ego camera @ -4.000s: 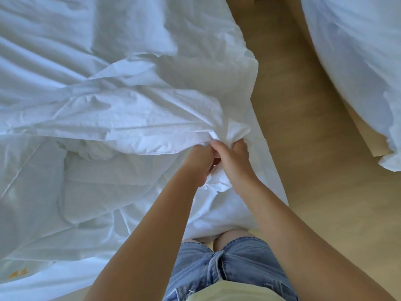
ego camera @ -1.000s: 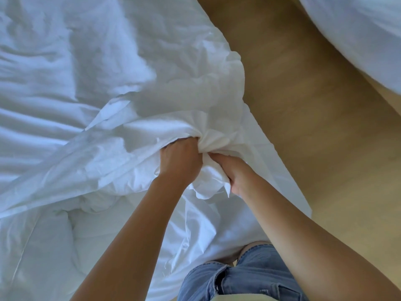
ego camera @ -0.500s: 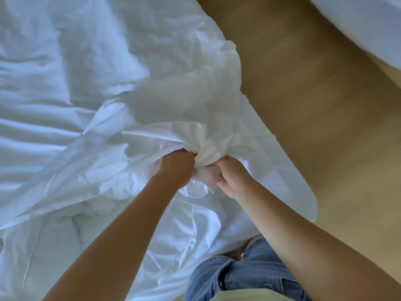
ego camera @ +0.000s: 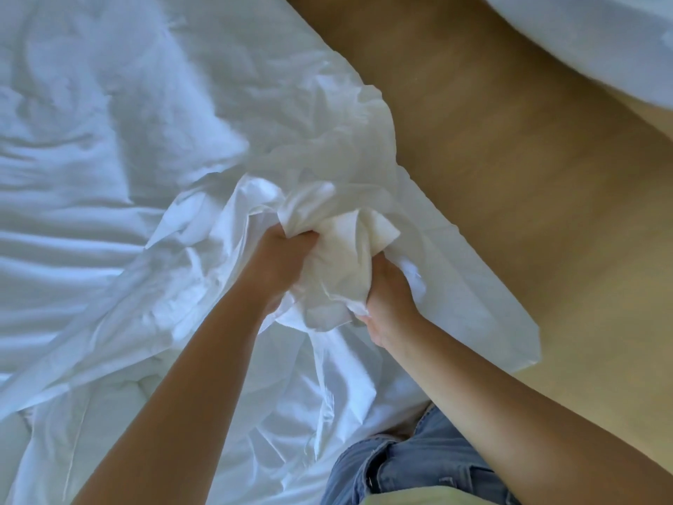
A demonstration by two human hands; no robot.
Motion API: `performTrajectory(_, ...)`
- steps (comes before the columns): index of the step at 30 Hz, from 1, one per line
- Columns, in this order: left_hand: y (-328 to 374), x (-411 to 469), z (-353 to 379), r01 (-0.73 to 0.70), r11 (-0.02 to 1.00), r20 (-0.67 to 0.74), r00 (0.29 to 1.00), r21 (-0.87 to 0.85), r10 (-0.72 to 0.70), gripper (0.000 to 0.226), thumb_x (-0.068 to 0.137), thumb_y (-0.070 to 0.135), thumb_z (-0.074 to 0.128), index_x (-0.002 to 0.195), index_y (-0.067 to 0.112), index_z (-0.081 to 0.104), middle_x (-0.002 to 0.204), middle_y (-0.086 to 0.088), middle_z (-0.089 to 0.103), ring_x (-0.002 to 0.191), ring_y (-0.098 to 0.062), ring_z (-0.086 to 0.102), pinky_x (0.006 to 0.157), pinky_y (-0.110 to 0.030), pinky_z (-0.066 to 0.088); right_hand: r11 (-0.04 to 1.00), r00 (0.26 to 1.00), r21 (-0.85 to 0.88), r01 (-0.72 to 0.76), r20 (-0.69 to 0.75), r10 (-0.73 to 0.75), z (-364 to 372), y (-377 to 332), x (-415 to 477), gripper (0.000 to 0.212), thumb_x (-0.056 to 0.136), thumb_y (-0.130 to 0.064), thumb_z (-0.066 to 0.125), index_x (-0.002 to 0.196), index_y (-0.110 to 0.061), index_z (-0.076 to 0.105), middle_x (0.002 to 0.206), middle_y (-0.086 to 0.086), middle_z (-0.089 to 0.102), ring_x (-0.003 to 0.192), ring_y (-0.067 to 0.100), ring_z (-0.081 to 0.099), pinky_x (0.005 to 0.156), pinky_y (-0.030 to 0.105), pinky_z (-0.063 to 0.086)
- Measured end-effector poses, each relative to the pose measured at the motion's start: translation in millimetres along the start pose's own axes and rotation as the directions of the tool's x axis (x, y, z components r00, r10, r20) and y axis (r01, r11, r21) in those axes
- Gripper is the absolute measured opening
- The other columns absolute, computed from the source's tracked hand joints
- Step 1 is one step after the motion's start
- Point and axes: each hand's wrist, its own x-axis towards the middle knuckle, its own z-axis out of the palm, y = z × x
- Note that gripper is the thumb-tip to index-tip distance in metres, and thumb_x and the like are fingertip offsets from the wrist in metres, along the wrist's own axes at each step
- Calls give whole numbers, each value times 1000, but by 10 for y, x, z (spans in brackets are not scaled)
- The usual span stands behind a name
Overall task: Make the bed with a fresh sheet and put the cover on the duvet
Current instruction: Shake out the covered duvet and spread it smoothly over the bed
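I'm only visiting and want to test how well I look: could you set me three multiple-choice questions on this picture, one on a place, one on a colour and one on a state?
1. Where is the bunched cloth?
A. on a chair
B. between the left hand and the right hand
C. in a basket

2. What colour are the shorts?
A. black
B. red
C. blue

3. How are the hands?
A. both grip the cloth
B. both lie flat
C. one hangs idle

Answers:
1 B, the bunch sits between the two hands.
2 C, faded blue denim shows at the bottom edge.
3 A, the fingers of both hands curl into the cloth.
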Motion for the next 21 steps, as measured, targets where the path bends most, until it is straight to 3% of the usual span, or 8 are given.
performTrajectory(3, 95, 1, -60, 35, 997, -18, 999, -76, -36, 25, 91, 3, 51, 78, 20, 63, 63, 10, 69, 64, -7, 66, 63, -23, 54, 957, 937, -60, 283, -194, -290, -24, 96, -12, 27, 99, -23, 41, 76, -11, 51, 64, -9, 48, 56, -1, 44, 58, 15, 38)
performTrajectory(5, 116, 6, -64, 64, 992, -14, 998, -110, -65, 21, 91, 2, 51, 82, 16, 64, 77, 0, 68, 76, -17, 65, 76, -33, 53, 927, 885, -103, 360, -276, -374, -90, 179, -17, 32, 98, -17, 41, 67, -10, 41, 57, -6, 36, 47, 1, 36, 52, 12, 33)
performTrajectory(8, 73, -54, -6, 109, 982, 24, 994, -151, -107, 18, 91, -2, 51, 86, 10, 63, 86, -7, 66, 82, -24, 63, 81, -38, 52, 961, 892, 1, 278, -372, -258, -79, 211, 26, 42, 100, -24, 41, 60, -11, 35, 57, -3, 33, 53, 9, 34, 58, 22, 34)
performTrajectory(11, 39, -98, -75, 119, 969, 89, 991, -216, -101, 18, 88, -5, 52, 91, 8, 64, 84, -7, 69, 78, -23, 67, 69, -34, 56, 970, 919, 145, 193, -373, -127, -104, 141, 82, 50, 97, -45, 44, 61, -11, 42, 59, -2, 43, 57, 12, 43, 59, 23, 38)
performTrajectory(14, 41, -112, -248, 126, 978, 169, 981, -165, -98, 19, 83, -5, 57, 94, 6, 66, 85, -5, 72, 78, -22, 70, 61, -31, 57, 986, 976, 96, 138, -180, -119, -214, 15, 118, 39, 97, -40, 45, 83, -6, 59, 81, 4, 57, 73, 18, 53, 68, 28, 43)
performTrajectory(16, 45, -114, -280, 131, 978, 154, 982, -164, -106, 20, 82, -8, 56, 92, 6, 66, 84, -6, 72, 78, -23, 70, 61, -33, 57, 982, 996, -176, 69, 61, -59, -179, -36, 58, 27, 99, -30, 42, 110, -13, 59, 101, 0, 61, 91, 21, 59, 79, 30, 48)
performTrajectory(18, 63, -97, -255, 132, 977, 82, 989, -168, -119, 24, 83, -12, 51, 87, 6, 65, 80, -6, 70, 74, -22, 68, 61, -33, 56, 935, 984, -352, 44, 179, 20, -65, -16, -36, 24, 99, -32, 42, 116, -21, 54, 117, -7, 56, 105, 20, 58, 88, 26, 49)
performTrajectory(21, 87, -57, -222, 129, 979, 9, 992, -161, -129, 26, 81, -15, 47, 84, 6, 63, 82, -10, 65, 76, -26, 64, 67, -36, 54, 996, 948, 46, 80, 305, -90, 14, 63, -137, 31, 99, -22, 42, 91, -30, 71, 104, -1, 72, 89, 12, 68, 75, 28, 56)
